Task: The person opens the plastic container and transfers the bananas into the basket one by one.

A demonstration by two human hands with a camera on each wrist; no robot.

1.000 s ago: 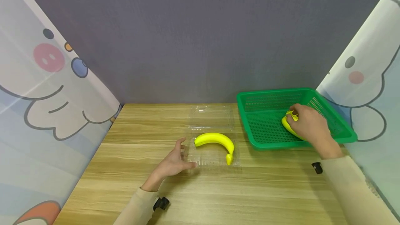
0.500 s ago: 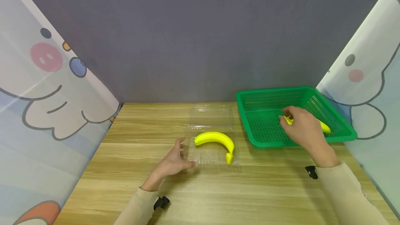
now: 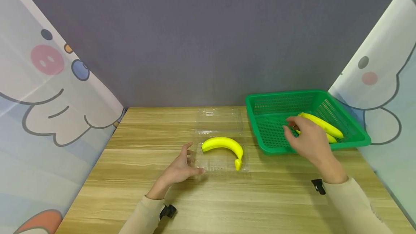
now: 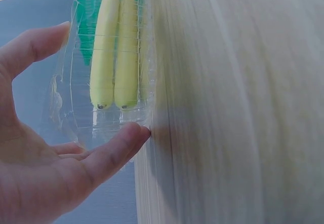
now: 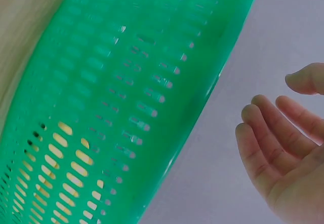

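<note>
A yellow banana (image 3: 224,144) lies curved in the base of a clear plastic clamshell box (image 3: 221,163), whose lid (image 3: 219,120) is folded back. Through the plastic, the left wrist view shows two banana shapes side by side. My left hand (image 3: 180,169) rests against the box's left side, thumb at the near corner and fingers spread along the edge. My right hand (image 3: 308,138) hovers over the green basket (image 3: 271,152) with fingers bent loosely, holding nothing. Under and behind it, two bananas (image 3: 325,125) lie in the basket, one partly hidden by the hand.
The basket's slotted wall (image 5: 126,82) stands up beside the right hand. Box and basket sit on a wood-grain table (image 3: 221,201). A grey panel (image 3: 208,46) rises behind, with cartoon-printed sheets (image 3: 48,118) at both sides.
My right hand has let go of a banana inside the basket and moved left and toward me, uncovering more of the bananas there. My left hand and the box have stayed put.
</note>
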